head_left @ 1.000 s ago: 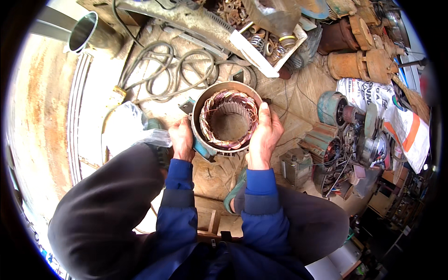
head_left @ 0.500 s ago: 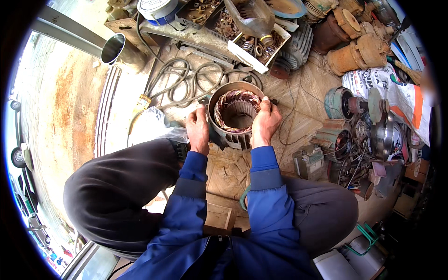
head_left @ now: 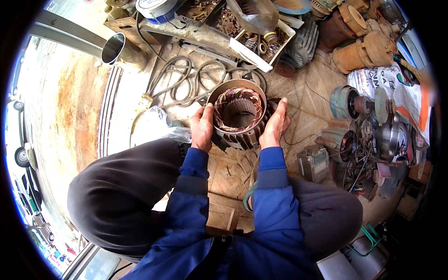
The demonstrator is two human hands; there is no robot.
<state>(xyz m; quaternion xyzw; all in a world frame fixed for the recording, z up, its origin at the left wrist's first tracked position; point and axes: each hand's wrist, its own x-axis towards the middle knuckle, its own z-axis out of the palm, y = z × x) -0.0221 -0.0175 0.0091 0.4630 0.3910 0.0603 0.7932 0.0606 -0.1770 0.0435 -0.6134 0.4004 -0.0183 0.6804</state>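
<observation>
Copper windings show inside the finned motor stator [head_left: 238,116], which now sits tilted further from the person on the wooden floor [head_left: 228,172]; left hand [head_left: 202,128] and right hand [head_left: 275,125] clasp its two sides, as a second ago

Stator [head_left: 239,116] lower housing hidden behind left hand [head_left: 202,128] and right hand [head_left: 275,125]; palms unseen. Floor under stator hidden. Bottle [head_left: 255,17] top cut off by upper edge. Blue-white can [head_left: 156,8] cut off too. Clutter at right [head_left: 373,135] too tangled to tell parts. Vehicles at left rim [head_left: 21,154] bent, small.
</observation>
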